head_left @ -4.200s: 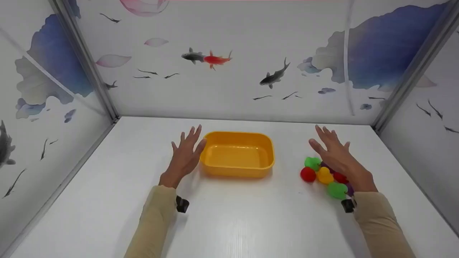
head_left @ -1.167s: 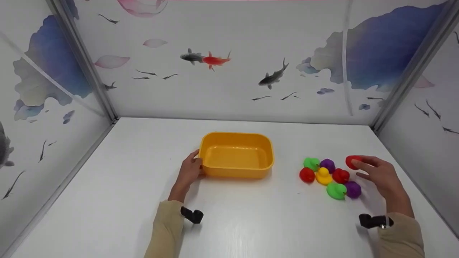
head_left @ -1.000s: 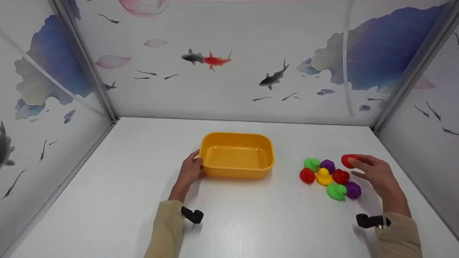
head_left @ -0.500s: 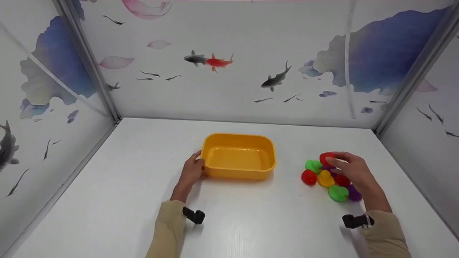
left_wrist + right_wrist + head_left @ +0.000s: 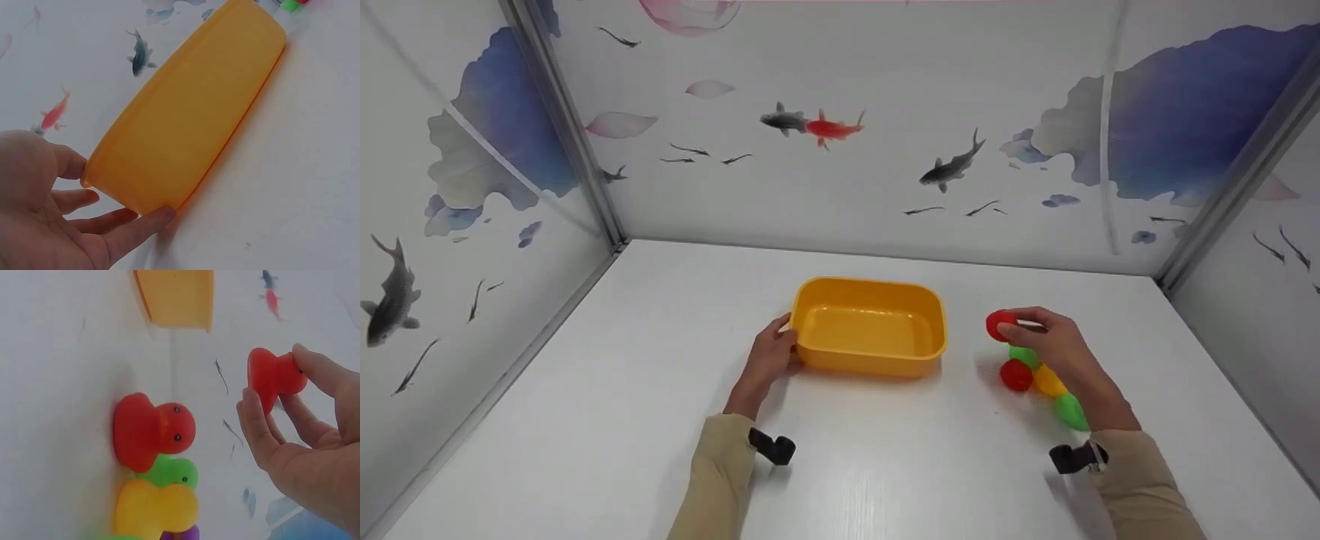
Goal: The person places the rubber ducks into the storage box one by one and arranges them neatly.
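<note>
A red rubber duck (image 5: pixel 1000 325) is pinched between the thumb and fingers of my right hand (image 5: pixel 1057 349), raised above the table by the duck cluster. The right wrist view shows this held duck (image 5: pixel 267 377) clear of the others. My left hand (image 5: pixel 769 356) holds the left end of an orange-yellow plastic tub (image 5: pixel 870 364), digits spread from rim to base in the left wrist view. The tub's inside is bare. Below my right hand sit another red duck (image 5: pixel 135 433), a yellow duck (image 5: pixel 140 509), green ducks (image 5: pixel 1024 356) and a partly seen purple one (image 5: pixel 191 533).
The white tabletop (image 5: pixel 855 450) is enclosed by panels printed with fish. The back panel (image 5: pixel 847 195) rises behind the tub. A gap of bare tabletop lies between the tub and the ducks. My right forearm hides part of the cluster.
From beyond the cluster's right side, my right hand has carried the red duck left over the other ducks towards the tub. Earlier my left hand came down onto the tub and has stayed there.
</note>
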The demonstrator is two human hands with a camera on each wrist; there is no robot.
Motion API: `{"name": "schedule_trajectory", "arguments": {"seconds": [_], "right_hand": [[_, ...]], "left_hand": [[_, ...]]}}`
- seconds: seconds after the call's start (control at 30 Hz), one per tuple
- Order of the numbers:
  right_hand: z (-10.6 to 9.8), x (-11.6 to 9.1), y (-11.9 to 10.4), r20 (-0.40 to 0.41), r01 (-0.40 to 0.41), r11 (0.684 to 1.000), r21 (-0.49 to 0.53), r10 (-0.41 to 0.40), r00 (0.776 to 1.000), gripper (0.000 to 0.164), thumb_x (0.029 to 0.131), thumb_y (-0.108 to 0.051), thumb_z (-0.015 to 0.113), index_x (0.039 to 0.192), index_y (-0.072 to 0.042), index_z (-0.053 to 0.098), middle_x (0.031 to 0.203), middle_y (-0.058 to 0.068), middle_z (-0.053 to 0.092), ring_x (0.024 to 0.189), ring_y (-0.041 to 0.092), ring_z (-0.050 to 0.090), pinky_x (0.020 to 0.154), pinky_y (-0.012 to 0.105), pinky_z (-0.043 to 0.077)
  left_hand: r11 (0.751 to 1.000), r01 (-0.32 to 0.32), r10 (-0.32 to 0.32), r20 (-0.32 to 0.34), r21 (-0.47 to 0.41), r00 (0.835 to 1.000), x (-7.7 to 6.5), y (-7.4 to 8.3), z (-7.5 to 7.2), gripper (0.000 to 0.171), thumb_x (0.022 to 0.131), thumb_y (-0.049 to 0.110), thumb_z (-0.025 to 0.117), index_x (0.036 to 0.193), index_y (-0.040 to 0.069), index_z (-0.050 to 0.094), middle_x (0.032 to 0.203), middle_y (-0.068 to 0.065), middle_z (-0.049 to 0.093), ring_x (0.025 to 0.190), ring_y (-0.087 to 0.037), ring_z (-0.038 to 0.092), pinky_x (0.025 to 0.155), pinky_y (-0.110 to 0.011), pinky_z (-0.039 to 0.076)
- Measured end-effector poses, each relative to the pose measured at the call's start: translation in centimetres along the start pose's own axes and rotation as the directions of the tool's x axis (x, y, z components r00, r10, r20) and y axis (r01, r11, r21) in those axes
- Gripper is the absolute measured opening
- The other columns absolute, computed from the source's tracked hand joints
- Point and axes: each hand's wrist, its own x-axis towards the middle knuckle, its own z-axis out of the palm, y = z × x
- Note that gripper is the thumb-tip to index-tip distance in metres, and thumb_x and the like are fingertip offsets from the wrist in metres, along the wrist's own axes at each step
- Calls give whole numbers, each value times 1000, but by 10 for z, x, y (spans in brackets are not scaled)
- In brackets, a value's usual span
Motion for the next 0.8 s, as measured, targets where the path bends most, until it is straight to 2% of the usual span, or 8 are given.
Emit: {"name": "schedule_trajectory", "arguments": {"seconds": [0.2, 0.4, 0.53, 0.8], "right_hand": [[17, 10, -27, 32, 14, 1000, -17, -13, 999, 78, 86, -54, 71, 149, -16, 44, 150, 14, 49, 133, 35, 48, 117, 52, 40], [30, 19, -46, 56, 44, 999, -17, -43, 997, 73, 86, -52, 73, 145, -16, 48, 143, 12, 56, 129, 33, 53, 117, 54, 39], [36, 25, -55, 73, 72, 997, 15, -73, 995, 70, 87, -49, 73, 143, -14, 50, 142, 12, 57, 129, 32, 56, 119, 54, 36], [53, 38, -80, 107, 60, 996, 73, -67, 992, 63, 89, -44, 72, 142, -15, 53, 138, 9, 61, 129, 30, 58, 121, 54, 33]], "left_hand": [[1000, -10, 10, -1, -10, 1000, 0, -1, 1, 54, 104, 27, 45, 156, 20, 35, 141, -11, 59, 105, -22, 63, 98, -36, 58], [999, -39, 39, 6, -12, 999, -1, -2, 2, 53, 104, 25, 43, 155, 17, 37, 137, -12, 61, 103, -21, 62, 95, -34, 59], [999, -44, 44, 6, -6, 999, 0, -2, 2, 52, 104, 24, 42, 155, 16, 37, 138, -13, 60, 103, -21, 62, 94, -33, 59], [999, -43, 44, 12, -29, 999, 0, -3, -2, 51, 104, 24, 43, 154, 16, 38, 136, -14, 60, 98, -19, 65, 89, -33, 60]]}}
